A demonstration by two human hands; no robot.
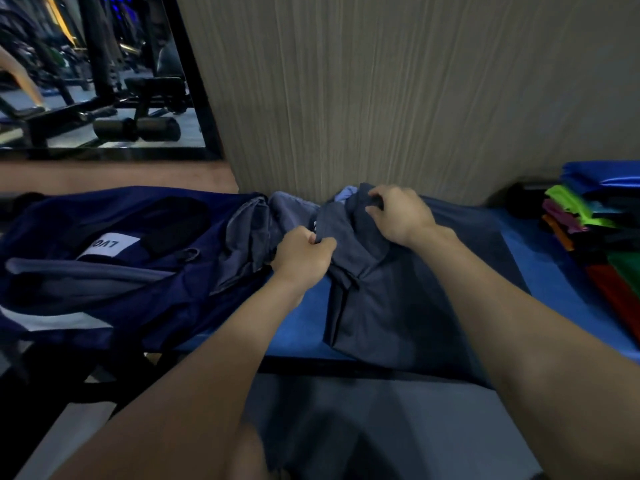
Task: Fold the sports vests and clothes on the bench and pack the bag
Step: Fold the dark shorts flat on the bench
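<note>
A grey-blue garment (398, 299) lies spread on the blue bench (301, 334), its lower part hanging over the front edge. My left hand (303, 256) grips a bunched fold at its left side. My right hand (398, 213) pinches the cloth near its top, by the wall. To the left sits a dark navy bag (114, 271) with a white label (109, 244), lying open and slack. A second grey piece of clothing (249, 233) rests crumpled between the bag and the garment.
A stack of folded vests (595, 230) in blue, green, purple, orange and red sits at the bench's right end. A ribbed wall panel (398, 98) stands right behind the bench. A mirror (97, 71) at the upper left shows gym machines.
</note>
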